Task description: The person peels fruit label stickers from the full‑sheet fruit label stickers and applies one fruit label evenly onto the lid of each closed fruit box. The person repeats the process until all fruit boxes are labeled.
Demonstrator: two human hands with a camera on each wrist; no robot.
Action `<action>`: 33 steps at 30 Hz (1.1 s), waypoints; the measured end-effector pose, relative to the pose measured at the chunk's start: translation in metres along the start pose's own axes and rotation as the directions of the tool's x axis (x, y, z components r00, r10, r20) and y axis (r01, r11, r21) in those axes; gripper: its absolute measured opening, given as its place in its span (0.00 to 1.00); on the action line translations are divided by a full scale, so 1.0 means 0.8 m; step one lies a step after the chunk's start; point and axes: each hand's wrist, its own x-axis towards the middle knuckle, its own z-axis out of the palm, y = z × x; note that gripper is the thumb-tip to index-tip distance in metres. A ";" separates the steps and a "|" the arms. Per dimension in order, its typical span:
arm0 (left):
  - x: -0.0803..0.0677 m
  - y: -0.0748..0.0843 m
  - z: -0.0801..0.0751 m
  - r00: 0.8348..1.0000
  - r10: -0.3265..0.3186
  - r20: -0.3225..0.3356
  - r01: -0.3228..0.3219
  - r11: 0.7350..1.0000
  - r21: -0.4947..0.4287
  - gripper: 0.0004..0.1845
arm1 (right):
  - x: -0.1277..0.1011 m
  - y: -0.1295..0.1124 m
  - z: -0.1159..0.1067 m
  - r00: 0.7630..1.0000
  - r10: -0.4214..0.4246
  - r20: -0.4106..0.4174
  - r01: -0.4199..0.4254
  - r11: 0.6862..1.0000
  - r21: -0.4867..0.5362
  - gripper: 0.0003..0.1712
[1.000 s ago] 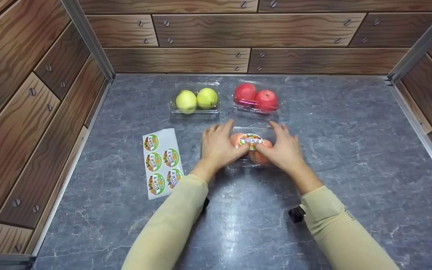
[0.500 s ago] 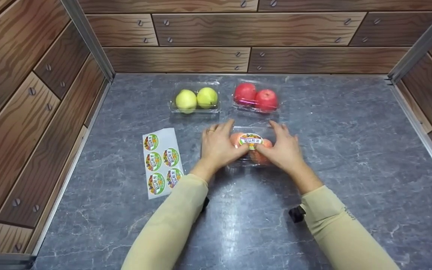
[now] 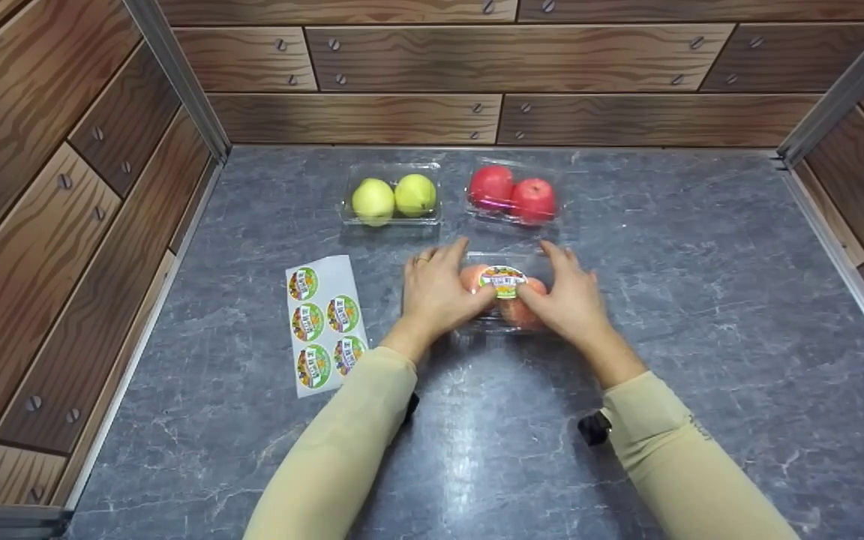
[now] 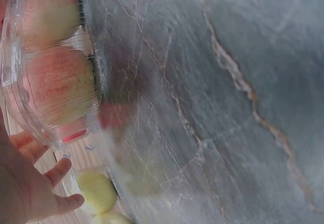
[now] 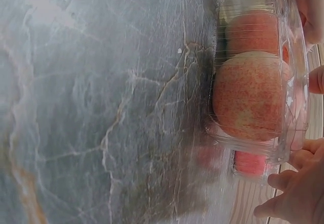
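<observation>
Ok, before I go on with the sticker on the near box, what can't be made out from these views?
- Print on the round sticker: too small in the head view.
- Sticker edges: both thumbs cover them, so full contact with the near clear box cannot be told.
- Left hand and right hand: cut off by the frame edges in both wrist views.
- Sticker sheet: absent from the wrist views; its print is unreadable.

Beige long sleeves point(image 3: 342, 442), a ring point(image 3: 422, 261) on the left hand point(image 3: 438, 292)
</observation>
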 end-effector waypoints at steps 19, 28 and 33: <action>-0.013 -0.013 -0.008 0.988 0.148 0.033 -0.148 0.989 -0.005 0.57 | -0.012 0.019 -0.005 0.990 -0.128 0.066 0.130 0.991 -0.019 0.57; -0.035 -0.022 -0.010 0.976 0.213 0.045 -0.218 0.963 0.161 0.63 | -0.035 0.038 -0.008 0.978 -0.181 0.102 0.193 0.973 -0.128 0.68; -0.042 -0.027 -0.005 0.976 0.213 0.037 -0.216 0.951 0.221 0.62 | -0.041 0.043 -0.001 0.978 -0.184 0.097 0.198 0.968 -0.152 0.70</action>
